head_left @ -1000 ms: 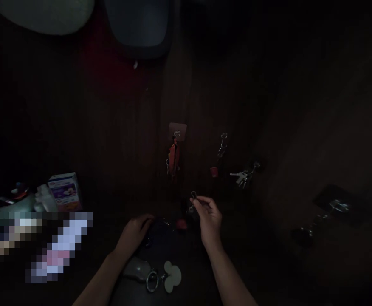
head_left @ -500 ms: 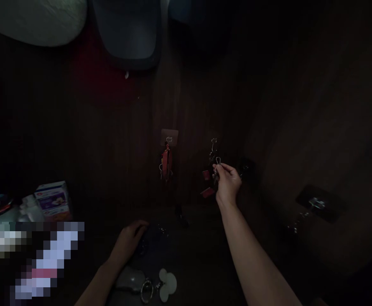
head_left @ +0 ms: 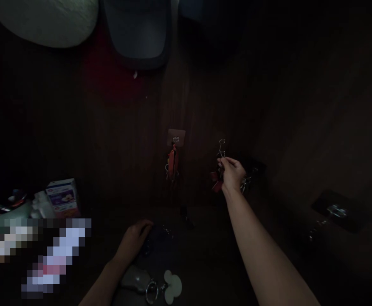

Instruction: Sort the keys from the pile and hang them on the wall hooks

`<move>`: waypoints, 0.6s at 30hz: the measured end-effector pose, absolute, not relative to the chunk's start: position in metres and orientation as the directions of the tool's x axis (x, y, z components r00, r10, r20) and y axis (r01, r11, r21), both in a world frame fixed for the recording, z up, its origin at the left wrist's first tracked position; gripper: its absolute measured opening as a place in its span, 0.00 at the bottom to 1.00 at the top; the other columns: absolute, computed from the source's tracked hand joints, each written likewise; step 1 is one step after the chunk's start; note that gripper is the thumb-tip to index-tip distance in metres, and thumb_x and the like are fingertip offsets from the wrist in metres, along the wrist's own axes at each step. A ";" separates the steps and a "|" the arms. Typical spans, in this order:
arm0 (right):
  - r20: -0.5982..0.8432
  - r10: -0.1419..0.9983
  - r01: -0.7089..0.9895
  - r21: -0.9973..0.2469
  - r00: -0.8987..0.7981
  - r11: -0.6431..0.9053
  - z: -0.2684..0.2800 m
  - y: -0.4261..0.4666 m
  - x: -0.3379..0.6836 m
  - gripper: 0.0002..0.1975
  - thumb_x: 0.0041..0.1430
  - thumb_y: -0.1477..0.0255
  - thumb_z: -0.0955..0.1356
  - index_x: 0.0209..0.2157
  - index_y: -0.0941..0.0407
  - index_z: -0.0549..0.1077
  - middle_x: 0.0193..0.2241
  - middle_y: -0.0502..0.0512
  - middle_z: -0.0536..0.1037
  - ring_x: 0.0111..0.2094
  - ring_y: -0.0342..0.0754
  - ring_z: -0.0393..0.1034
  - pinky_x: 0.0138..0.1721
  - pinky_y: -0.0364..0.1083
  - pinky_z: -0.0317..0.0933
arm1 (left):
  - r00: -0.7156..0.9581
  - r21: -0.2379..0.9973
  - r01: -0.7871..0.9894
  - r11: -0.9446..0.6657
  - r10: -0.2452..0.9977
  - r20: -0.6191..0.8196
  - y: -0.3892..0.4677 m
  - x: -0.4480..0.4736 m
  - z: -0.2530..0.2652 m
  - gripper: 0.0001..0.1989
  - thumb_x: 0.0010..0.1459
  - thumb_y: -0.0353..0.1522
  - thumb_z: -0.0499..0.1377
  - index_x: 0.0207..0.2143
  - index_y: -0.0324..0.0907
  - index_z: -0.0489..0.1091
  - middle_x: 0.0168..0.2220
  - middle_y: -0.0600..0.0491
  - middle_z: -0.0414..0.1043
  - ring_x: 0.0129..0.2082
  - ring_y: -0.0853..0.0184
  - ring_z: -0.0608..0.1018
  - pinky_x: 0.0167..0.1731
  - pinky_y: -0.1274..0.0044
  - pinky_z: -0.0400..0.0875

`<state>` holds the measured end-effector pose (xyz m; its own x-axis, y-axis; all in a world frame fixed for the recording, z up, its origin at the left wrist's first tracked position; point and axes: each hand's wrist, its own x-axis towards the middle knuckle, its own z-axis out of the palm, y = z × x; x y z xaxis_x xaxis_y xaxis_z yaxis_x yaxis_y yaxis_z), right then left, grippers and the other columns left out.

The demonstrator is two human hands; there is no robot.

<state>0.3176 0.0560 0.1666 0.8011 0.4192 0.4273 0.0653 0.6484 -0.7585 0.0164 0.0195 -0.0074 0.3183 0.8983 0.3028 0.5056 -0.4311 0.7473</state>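
Note:
In the dim head view, my right hand [head_left: 233, 173] is closed in a pinch on a keychain [head_left: 223, 154] with a small metal clasp. The clasp is level with the lower end of a metal wall hook [head_left: 222, 144]; whether the two touch, I cannot tell. Reddish tags [head_left: 217, 185] dangle just left of that hand. My left hand [head_left: 134, 237] rests low on the dark surface, thumb and forefinger stretched toward a dark blue thing [head_left: 162, 244] with a bit of chain. Shadow hides its other fingers.
An orange-red keychain [head_left: 172, 163] hangs from another hook to the left. Caps [head_left: 136, 34] hang above. Below lie a keyring [head_left: 152, 291] and a pale three-lobed charm [head_left: 172, 287]. Boxes [head_left: 63, 197] stand at left. Another hook [head_left: 337, 210] is at right.
My right hand has brought the clasp up close to the lower end of the wall hook. The left hand stays in place; the whole view has shifted slightly.

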 end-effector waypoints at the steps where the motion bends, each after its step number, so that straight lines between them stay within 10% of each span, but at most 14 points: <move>1: 0.422 0.423 0.067 -0.767 0.802 0.639 0.165 0.057 0.318 0.10 0.38 0.72 0.71 0.26 0.58 0.70 0.21 0.49 0.77 0.23 0.41 0.71 0.21 0.38 0.61 | 0.319 0.747 0.506 -0.431 0.898 0.302 0.020 0.017 -0.007 0.12 0.57 0.36 0.49 0.35 0.46 0.72 0.37 0.55 0.77 0.40 0.65 0.77 0.42 0.76 0.69; 18: 0.402 0.460 0.056 -0.797 0.792 0.601 0.134 0.054 0.313 0.15 0.43 0.64 0.70 0.32 0.55 0.67 0.24 0.47 0.77 0.20 0.40 0.69 0.20 0.38 0.60 | 0.307 0.747 0.508 -0.430 0.900 0.309 0.020 0.016 -0.008 0.12 0.56 0.36 0.49 0.34 0.47 0.72 0.37 0.55 0.77 0.40 0.65 0.77 0.42 0.76 0.69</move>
<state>0.3131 0.0543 0.1342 0.7919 0.4595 0.4021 0.0562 0.6009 -0.7973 0.0162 0.0200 -0.0085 0.3071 0.9000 0.3094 0.5075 -0.4299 0.7468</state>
